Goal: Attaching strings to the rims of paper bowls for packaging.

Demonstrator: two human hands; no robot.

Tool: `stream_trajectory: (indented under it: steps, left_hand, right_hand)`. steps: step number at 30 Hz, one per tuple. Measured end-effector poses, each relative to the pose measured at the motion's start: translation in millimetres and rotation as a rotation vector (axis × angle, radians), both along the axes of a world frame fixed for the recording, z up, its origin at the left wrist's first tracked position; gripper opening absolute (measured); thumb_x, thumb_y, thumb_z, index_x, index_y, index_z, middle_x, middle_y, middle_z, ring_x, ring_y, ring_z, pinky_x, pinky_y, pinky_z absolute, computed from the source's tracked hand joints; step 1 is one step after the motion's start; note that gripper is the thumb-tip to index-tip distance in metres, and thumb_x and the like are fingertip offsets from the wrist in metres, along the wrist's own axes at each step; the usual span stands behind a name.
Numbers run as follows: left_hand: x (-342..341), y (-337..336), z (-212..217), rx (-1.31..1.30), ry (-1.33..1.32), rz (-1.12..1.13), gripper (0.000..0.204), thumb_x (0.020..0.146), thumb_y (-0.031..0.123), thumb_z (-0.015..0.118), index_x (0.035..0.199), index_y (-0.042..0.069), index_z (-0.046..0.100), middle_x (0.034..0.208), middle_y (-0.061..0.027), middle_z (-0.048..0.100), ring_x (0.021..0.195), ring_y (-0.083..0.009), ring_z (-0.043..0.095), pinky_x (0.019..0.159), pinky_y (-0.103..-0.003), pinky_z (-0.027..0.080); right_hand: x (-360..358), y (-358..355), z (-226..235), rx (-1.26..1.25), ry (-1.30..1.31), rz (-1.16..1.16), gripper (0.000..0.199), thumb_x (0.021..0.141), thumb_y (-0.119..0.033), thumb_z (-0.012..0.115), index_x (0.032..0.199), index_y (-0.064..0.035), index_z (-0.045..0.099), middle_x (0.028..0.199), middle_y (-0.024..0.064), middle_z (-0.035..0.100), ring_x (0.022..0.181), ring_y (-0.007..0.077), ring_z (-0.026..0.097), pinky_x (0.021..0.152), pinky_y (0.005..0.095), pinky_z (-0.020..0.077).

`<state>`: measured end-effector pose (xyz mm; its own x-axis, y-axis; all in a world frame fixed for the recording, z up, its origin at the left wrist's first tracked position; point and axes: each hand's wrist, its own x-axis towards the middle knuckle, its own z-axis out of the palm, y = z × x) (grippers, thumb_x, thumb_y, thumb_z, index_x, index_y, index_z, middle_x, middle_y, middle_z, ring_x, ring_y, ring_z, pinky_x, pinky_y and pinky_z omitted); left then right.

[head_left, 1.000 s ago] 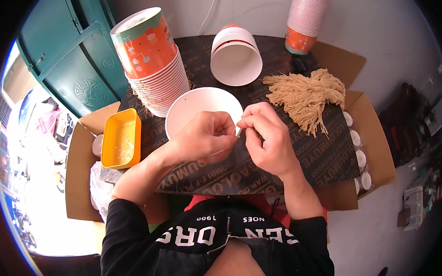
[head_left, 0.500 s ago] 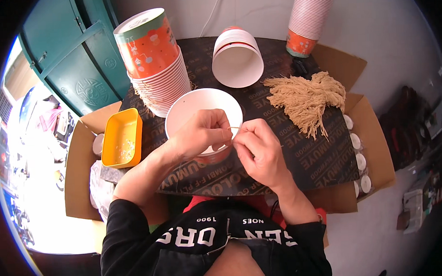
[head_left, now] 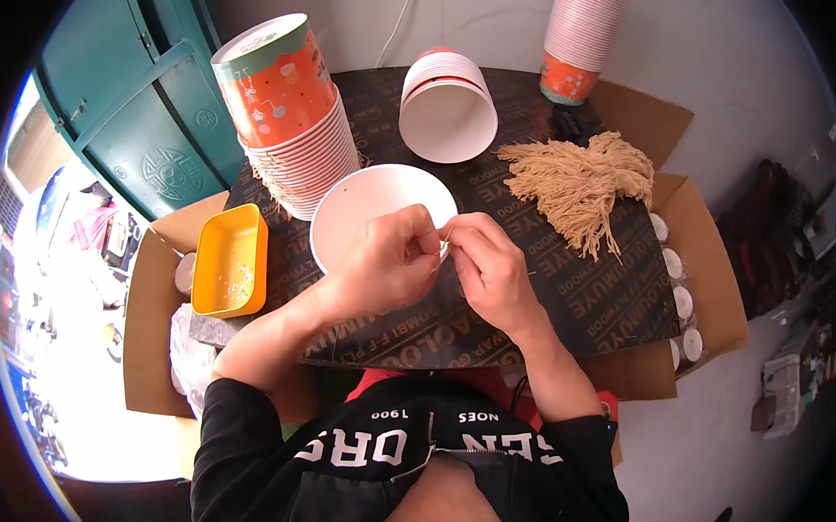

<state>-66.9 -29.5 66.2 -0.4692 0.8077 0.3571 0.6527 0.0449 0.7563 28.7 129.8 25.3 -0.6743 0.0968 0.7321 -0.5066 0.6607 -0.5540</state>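
Note:
My left hand (head_left: 390, 257) is closed in a fist-like pinch over the front rim of a white-lined paper tub (head_left: 356, 197). Facing it, my right hand (head_left: 488, 266) pinches with thumb and forefinger, the fingertips of both hands nearly touching. A thin pale string (head_left: 447, 238) runs between them; most of it is hidden by the fingers. Beyond my right hand lies a bundle of tan strings (head_left: 588, 186), loose ends fanned out on the table. The tub's mouth is tilted up, and my left hand covers its front.
A tall stack of orange and green tubs (head_left: 294, 127) stands far left, more nested tubs (head_left: 448, 122) lie at the back, and another stack (head_left: 576, 48) rises back right. A yellow tray (head_left: 231, 258) with small bits sits left. Open cartons (head_left: 713, 278) flank the dark table (head_left: 586, 320).
My fingertips have drawn closer together and my left fist has turned, so less of the string shows between them. The tubs and tray have stayed put.

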Motion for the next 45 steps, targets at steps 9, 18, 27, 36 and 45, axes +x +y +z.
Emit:
stream_trajectory:
  steps: [9, 18, 27, 36, 45]
  left_hand:
    - [16, 0, -1, 0.045, 0.511, 0.167, 0.014, 0.081, -0.006, 0.067, 0.090, 0.000, 0.059, 0.075, -0.0133, 0.059, 0.069, -0.0305, 0.065, 0.060, -0.036, 0.052]
    - [15, -4, 1, 0.060, 0.218, 0.150, 0.011, 0.085, -0.002, 0.070, 0.090, 0.000, 0.060, 0.082, -0.0111, 0.066, 0.070, -0.0184, 0.065, 0.062, -0.029, 0.052]
    - [11, -3, 7, -0.028, 0.009, 0.112, 0.008, 0.086, -0.001, 0.067, 0.090, -0.002, 0.060, 0.076, -0.0071, 0.064, 0.068, -0.0111, 0.060, 0.061, -0.026, 0.049]
    - [3, -4, 8, -0.074, -0.196, 0.162, 0.004, 0.088, 0.001, 0.062, 0.085, -0.002, 0.060, 0.071, -0.0053, 0.063, 0.063, -0.0084, 0.059, 0.055, -0.023, 0.047]
    - [6, -1, 4, 0.000, -0.016, 0.126, 0.008, 0.086, 0.005, 0.060, 0.088, -0.003, 0.061, 0.069, -0.0168, 0.066, 0.064, -0.0257, 0.069, 0.058, -0.035, 0.052]
  right_hand:
    - [2, 0, 4, -0.072, -0.041, 0.044, 0.020, 0.086, 0.011, 0.059, 0.104, 0.0052, 0.064, 0.096, 0.0140, 0.060, 0.085, 0.0288, 0.064, 0.072, 0.0354, 0.0524]
    - [1, -2, 6, -0.131, -0.125, 0.146, 0.018, 0.089, 0.008, 0.057, 0.106, 0.0057, 0.062, 0.105, 0.0154, 0.058, 0.092, 0.0293, 0.063, 0.078, 0.0348, 0.0515]
    - [3, -8, -3, -0.171, -0.034, 0.008, 0.010, 0.084, 0.009, 0.064, 0.092, 0.0038, 0.061, 0.110, 0.0122, 0.058, 0.084, 0.0188, 0.061, 0.073, 0.0292, 0.0499]
    - [13, -24, -7, 0.099, 0.193, -0.139, 0.016, 0.078, 0.015, 0.066, 0.087, 0.0032, 0.060, 0.108, 0.0182, 0.053, 0.078, 0.0241, 0.060, 0.067, 0.0307, 0.0501]
    - [13, -19, -7, 0.012, 0.058, -0.121, 0.024, 0.083, 0.012, 0.062, 0.106, 0.0064, 0.059, 0.106, 0.0166, 0.051, 0.092, 0.0311, 0.060, 0.074, 0.0359, 0.0524]
